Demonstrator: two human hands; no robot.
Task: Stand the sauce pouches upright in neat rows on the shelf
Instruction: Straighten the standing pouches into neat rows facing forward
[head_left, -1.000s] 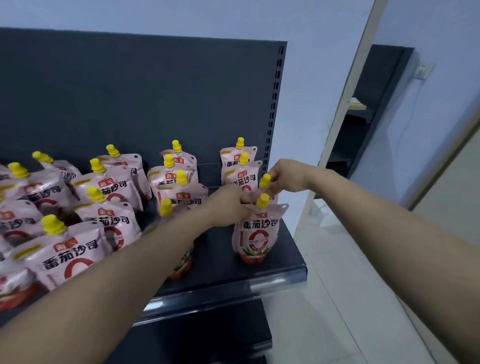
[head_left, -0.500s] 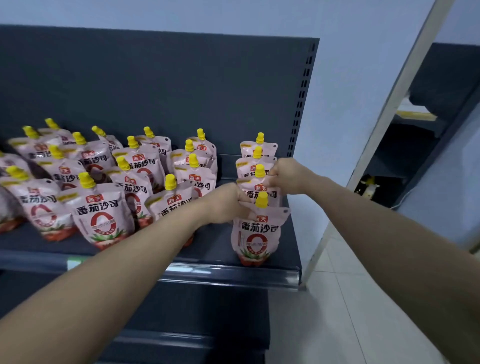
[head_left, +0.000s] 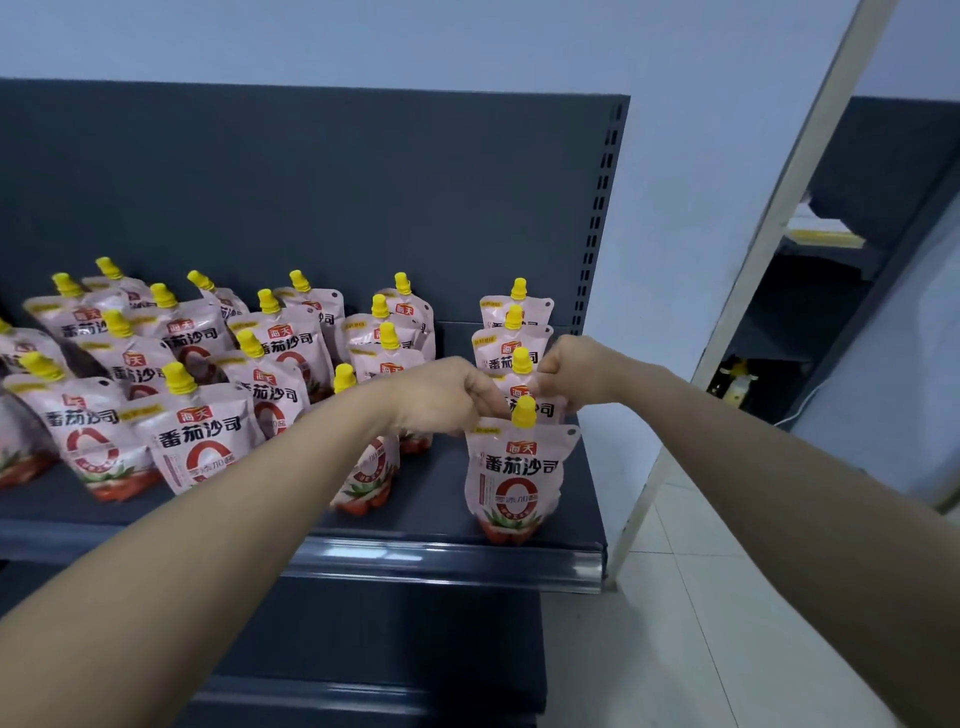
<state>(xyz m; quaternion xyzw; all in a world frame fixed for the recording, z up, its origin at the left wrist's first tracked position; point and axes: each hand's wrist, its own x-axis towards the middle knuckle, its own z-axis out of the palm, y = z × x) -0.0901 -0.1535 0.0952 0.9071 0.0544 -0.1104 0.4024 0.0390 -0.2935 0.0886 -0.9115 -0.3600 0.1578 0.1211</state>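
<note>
Right column of pink yellow-capped sauce pouches (head_left: 519, 467) stands neat on dark metal shelf (head_left: 447, 556); left hand (head_left: 441, 397) and right hand (head_left: 574, 371) pinch second pouch's (head_left: 524, 392) top corners; leftward pouches (head_left: 202, 441) lean, unsorted.

Both hands (head_left: 452, 397) (head_left: 576, 366) on upright pouch (head_left: 519, 400), rightmost row

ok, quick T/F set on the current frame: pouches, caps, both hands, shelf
1. The pouch caps are yellow. True.
2. The left hand and right hand work at the rightmost column of pouches. True.
3. The front pouch of that column lies flat. False: it stands upright near the shelf edge.
4. The shelf back panel is white. False: it is dark grey.
5. The right hand is on the floor. False: it is at the second pouch's top, behind the front one.
</note>
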